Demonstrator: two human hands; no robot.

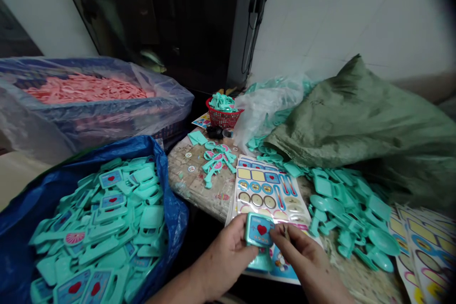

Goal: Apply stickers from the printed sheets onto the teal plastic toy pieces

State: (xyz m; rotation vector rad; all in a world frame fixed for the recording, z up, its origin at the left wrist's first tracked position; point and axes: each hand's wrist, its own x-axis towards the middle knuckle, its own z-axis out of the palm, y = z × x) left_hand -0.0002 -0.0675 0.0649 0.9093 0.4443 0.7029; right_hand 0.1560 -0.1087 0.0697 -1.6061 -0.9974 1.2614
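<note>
My left hand (228, 251) is closed around a turquoise plastic toy monitor (259, 259), thumb on its front and fingers behind it. On the toy's face is a blue sticker (257, 230) with a red heart. My right hand (302, 251) is pinched at the right edge of that sticker; whatever sits between its fingertips is too small to make out. Beneath both hands lie printed sticker sheets (256, 199), with a gap where one heart label was. To the right, loose turquoise toy pieces (356, 213) lie heaped on the table.
A blue bag (164, 171) full of stickered turquoise pieces stands at left. Behind it is a plastic-lined crate (107, 109) of pink pieces. A red basket (223, 118), green sack (374, 123) and clear bag (263, 104) stand farther back. More sheets (427, 251) lie right.
</note>
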